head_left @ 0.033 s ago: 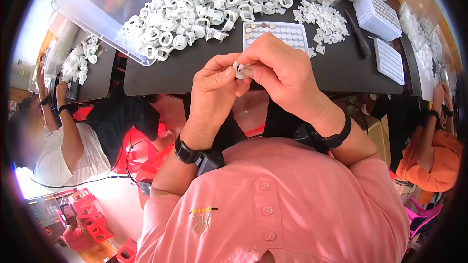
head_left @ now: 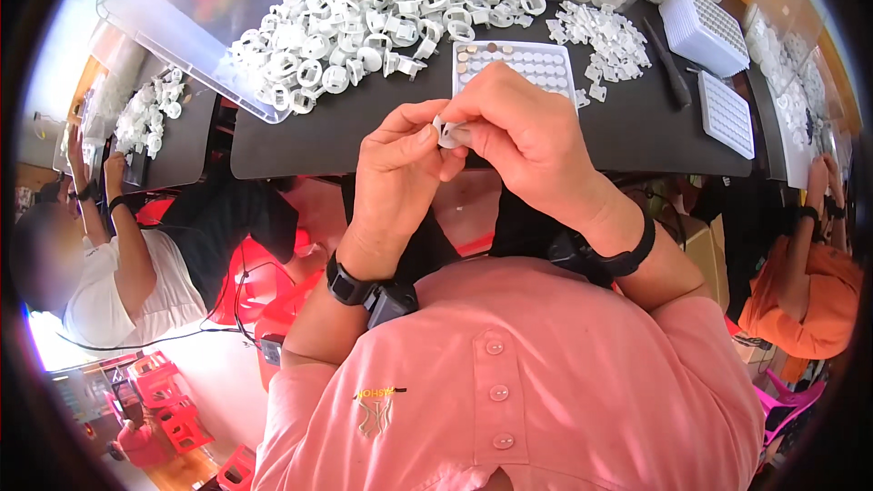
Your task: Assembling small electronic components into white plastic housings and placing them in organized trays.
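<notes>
"One small white part [head_left: 446, 134] shows near the middle of the frame; where do we see it against the fingertips?"

"Between them. Our left hand [head_left: 397, 159] grips its left side, thumb pressed toward us and forefinger just above; our right hand [head_left: 535, 132] pinches its right side between thumb and forefinger."

"So both hands are closed on it?"

"Yes, though the fingertips cover much of it, and we cannot tell its full shape."

"What do we have around it?"

"Just above, partly behind the right hand, we see a white tray [head_left: 569, 75] with rows of round pieces. A large heap of white ring-like parts [head_left: 364, 23] fills the upper middle of the frame, left of the tray. Right of the tray we have a smaller pile of flat white pieces [head_left: 605, 36], then a dark slender tool [head_left: 677, 86] at upper right."
</notes>
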